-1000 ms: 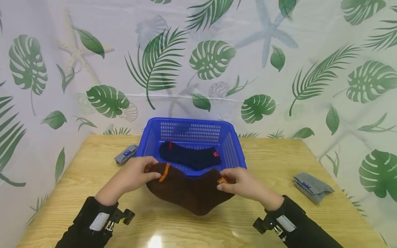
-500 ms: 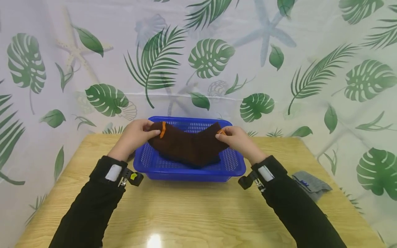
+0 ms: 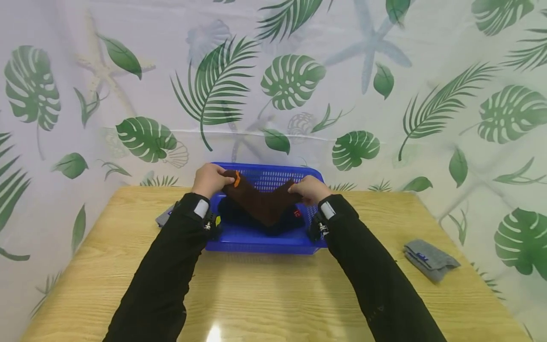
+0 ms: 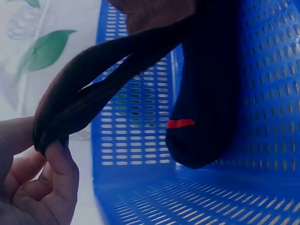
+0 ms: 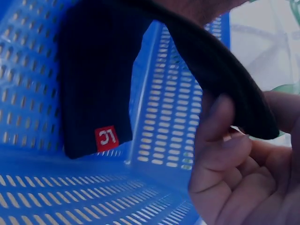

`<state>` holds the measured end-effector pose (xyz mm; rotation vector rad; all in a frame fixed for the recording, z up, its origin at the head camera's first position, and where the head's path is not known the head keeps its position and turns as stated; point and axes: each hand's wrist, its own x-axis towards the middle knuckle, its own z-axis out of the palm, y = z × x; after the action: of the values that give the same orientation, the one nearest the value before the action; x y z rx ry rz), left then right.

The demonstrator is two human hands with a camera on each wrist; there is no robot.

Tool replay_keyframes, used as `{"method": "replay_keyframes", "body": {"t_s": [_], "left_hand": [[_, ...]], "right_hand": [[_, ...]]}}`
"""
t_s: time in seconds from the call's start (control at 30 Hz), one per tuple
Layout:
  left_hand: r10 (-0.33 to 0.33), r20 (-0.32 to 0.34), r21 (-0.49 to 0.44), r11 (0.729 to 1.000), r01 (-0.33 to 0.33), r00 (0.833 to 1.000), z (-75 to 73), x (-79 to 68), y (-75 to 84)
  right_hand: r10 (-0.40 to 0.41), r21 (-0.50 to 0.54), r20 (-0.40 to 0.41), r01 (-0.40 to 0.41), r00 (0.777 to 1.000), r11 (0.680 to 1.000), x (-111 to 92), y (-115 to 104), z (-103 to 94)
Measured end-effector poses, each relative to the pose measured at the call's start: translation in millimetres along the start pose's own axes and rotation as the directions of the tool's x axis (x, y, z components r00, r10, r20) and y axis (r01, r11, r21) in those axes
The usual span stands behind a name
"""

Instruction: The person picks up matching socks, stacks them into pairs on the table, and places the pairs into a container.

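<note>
A brown sock [image 3: 266, 205] with an orange stripe sags between my two hands inside the blue basket [image 3: 260, 248]. My left hand [image 3: 209, 179] pinches its striped toe end, and the left wrist view shows thumb and fingers closed on the cloth. At the other end, my right hand [image 3: 314, 189] pinches the cuff between thumb and fingers. Beneath the brown sock lies a dark navy sock [image 4: 206, 93] on the basket floor. Its red toe stripe shows in the left wrist view, and its red label [image 5: 107, 138] in the right wrist view.
On the wooden table [image 3: 252, 299], a folded grey sock [image 3: 430, 260] lies to the right of the basket. Another grey bundle [image 3: 164, 216] is at the left, partly behind my left sleeve. A leaf-patterned cloth [image 3: 295, 123] hangs behind the table.
Both hands have carried the brown sock forward from in front of the basket to inside it. They have since come closer together and the sock's middle sags lower over the navy sock.
</note>
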<state>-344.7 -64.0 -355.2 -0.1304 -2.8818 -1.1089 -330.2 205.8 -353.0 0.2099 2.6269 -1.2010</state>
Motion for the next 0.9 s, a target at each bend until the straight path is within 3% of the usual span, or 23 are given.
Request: {"method": "replay_keyframes", "body": {"t_s": [0.17, 0.27, 0.37, 0.43, 0.47, 0.6, 0.67, 0.73, 0.83, 0.9], "left_hand": [[-0.088, 0.027, -0.006, 0.996, 0.088, 0.996, 5.2, 5.1, -1.5], [-0.109, 0.045, 0.012, 0.994, 0.108, 0.993, 7.1, 7.4, -3.6], [-0.104, 0.079, 0.073, 0.992, 0.098, 0.991, 9.3, 9.7, -6.2], [-0.11, 0.115, 0.111, 0.989, 0.098, 0.987, 11.5, 11.4, -8.9], [-0.114, 0.135, 0.125, 0.987, 0.097, 0.984, 12.9, 12.5, -10.7], [-0.15, 0.211, 0.139, 0.983, 0.122, 0.966, 18.7, 17.3, -15.5], [-0.16, 0.248, 0.145, 0.981, 0.126, 0.955, 19.9, 19.3, -15.5], [-0.159, 0.288, 0.165, 0.98, 0.115, 0.944, 20.2, 19.1, -14.4], [-0.125, 0.341, 0.216, 0.975, 0.051, 0.932, 18.9, 17.5, -7.4], [-0.095, 0.375, 0.257, 0.966, -0.005, 0.922, 18.9, 15.4, 1.0]], "right_hand": [[0.027, -0.049, 0.026, -0.025, 0.999, 0.998, 8.5, 0.6, 3.0], [0.029, -0.158, 0.027, -0.024, 0.999, 0.987, 11.6, 1.4, 2.6], [0.047, -0.29, 0.039, -0.034, 0.998, 0.956, 25.1, 8.0, 3.5], [0.037, -0.375, 0.057, -0.013, 0.998, 0.927, 40.6, 18.6, 7.4], [0.027, -0.41, 0.064, 0.002, 0.998, 0.912, 58.6, 31.7, 10.5], [-0.021, -0.414, 0.111, 0.065, 0.994, 0.908, 133.0, 91.2, 23.1], [0.006, -0.434, 0.118, 0.047, 0.993, 0.9, 142.3, 97.7, 24.6], [0.029, -0.49, 0.122, 0.035, 0.992, 0.871, 117.3, 80.5, 23.7], [0.044, -0.614, 0.121, 0.04, 0.992, 0.788, 55.9, 35.2, 18.7], [0.006, -0.674, 0.099, 0.063, 0.995, 0.736, 30.4, 17.7, 17.5]]}}
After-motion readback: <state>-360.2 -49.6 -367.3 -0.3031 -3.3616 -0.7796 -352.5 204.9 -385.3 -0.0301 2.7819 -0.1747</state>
